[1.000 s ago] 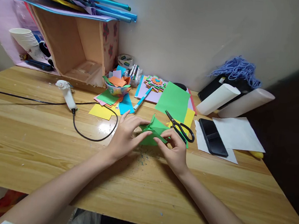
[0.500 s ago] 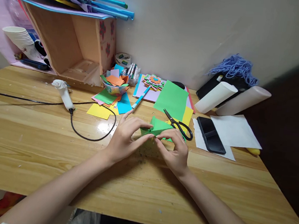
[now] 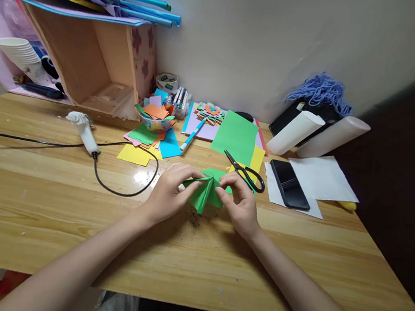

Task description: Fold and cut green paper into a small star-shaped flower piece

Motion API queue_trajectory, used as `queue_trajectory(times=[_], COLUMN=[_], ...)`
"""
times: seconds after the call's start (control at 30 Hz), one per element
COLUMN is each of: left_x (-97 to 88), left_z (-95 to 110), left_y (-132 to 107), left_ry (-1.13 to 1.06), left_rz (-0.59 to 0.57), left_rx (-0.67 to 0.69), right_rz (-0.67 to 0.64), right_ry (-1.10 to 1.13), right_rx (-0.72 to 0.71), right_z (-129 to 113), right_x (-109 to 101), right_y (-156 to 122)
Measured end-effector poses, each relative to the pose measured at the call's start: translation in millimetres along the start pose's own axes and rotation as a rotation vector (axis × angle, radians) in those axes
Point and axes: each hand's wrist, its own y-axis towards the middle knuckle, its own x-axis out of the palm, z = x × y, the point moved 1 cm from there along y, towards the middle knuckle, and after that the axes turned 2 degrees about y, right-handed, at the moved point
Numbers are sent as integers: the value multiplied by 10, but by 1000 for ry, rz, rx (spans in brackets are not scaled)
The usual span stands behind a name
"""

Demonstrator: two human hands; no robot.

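A folded green paper piece (image 3: 203, 197) with several pleats meeting near its top is held above the wooden table. My left hand (image 3: 170, 186) pinches its left side between thumb and fingers. On the opposite side, my right hand (image 3: 240, 201) has thumb and index finger closed on the right edge. Just behind the right hand lie black-handled scissors (image 3: 245, 172), resting partly on yellow and green paper. A larger green sheet (image 3: 234, 136) is farther back.
A white glue gun (image 3: 86, 133) with a looping black cable stands at left. Behind are a bowl of paper scraps (image 3: 155, 123), a blue marker (image 3: 194, 134) and an open box (image 3: 91, 64). At right are a phone (image 3: 289, 184), white paper (image 3: 326, 178) and white rolls (image 3: 295, 132).
The green paper has been turned and spread, so its pleats now fan toward me. My hands have moved slightly apart. The camera view has shifted a little.
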Motion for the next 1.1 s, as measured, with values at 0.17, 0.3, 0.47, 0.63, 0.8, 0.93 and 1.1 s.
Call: queue_trajectory(times=[0.17,0.3,0.47,0.63,0.8,0.93,1.1], left_x=[23,41,56,60,48,49,78], left_z=[25,25,14,30,89,127,134], left_y=[-8,-13,-26,-31,-37,-46,-55], left_ry=[-3,-3,-23,-57,-130,-186,-192], left_rz=[-49,-30,-20,-37,-78,-104,-48], left_rx=[-12,46,64,14,-86,-137,-117], right_rz=[33,72,76,74,84,101,79], right_ry=[-104,-102,-158,-155,-114,-99,-120], right_rx=[-46,-42,-39,-50,-35,1,-7], right_z=[-30,-28,-39,-45,-26,-46,-103], right_x=[17,19,15,18,22,22,13], right_y=[-12,-10,-21,-25,-30,-39,-31])
